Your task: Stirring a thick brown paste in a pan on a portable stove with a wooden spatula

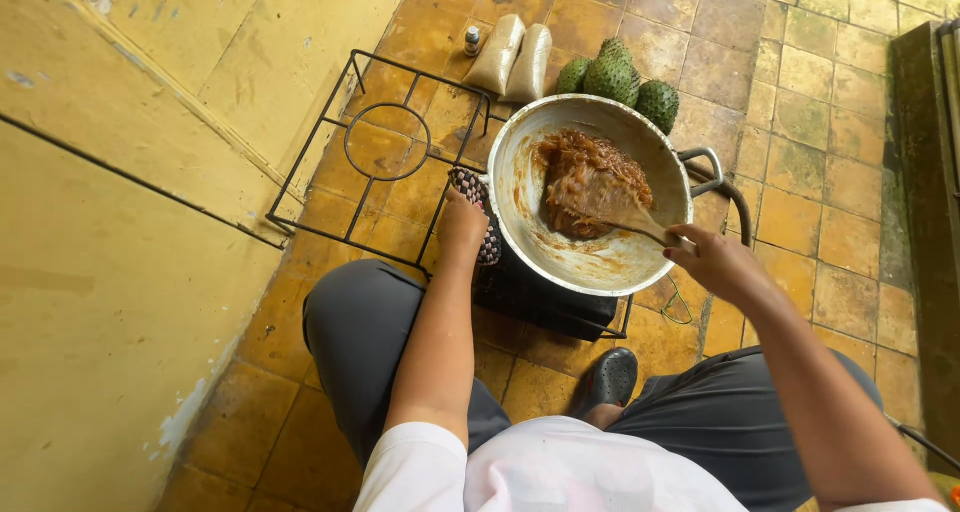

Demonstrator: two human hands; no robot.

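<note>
Clearly a two-handed job: left hand (462, 222) clamped on a woven pot holder (478, 212) pressed against the rim of the wide metal pan (520, 172), right hand (722, 265) closed around the handle end of a wooden spoon (618, 215) whose blade sits buried in the brown paste (590, 180). Pan seated on a dark burner (545, 297) at the near end of a wire stove frame (370, 157), low on the tiled floor (800, 192), between the knees. Paste heaped toward the far side of the pan, smears thinning over the near wall; probably thick, sticky and heavy to drag, resisting the spoon rather than flowing. Pan likely hot and, being thin metal, light enough to skid or tip under a hard stir (hence the padded hold at the rim). Best hold: the rim through the pot holder, or the loop handle (705, 162) on the right side, never bare metal. Spoon stiff, best gripped well up the handle. Beyond the pan: two filled bags (512, 60), a small bottle (472, 40), and three bumpy green fruits (620, 77), perhaps soursop, hard to tell at this distance.
</note>
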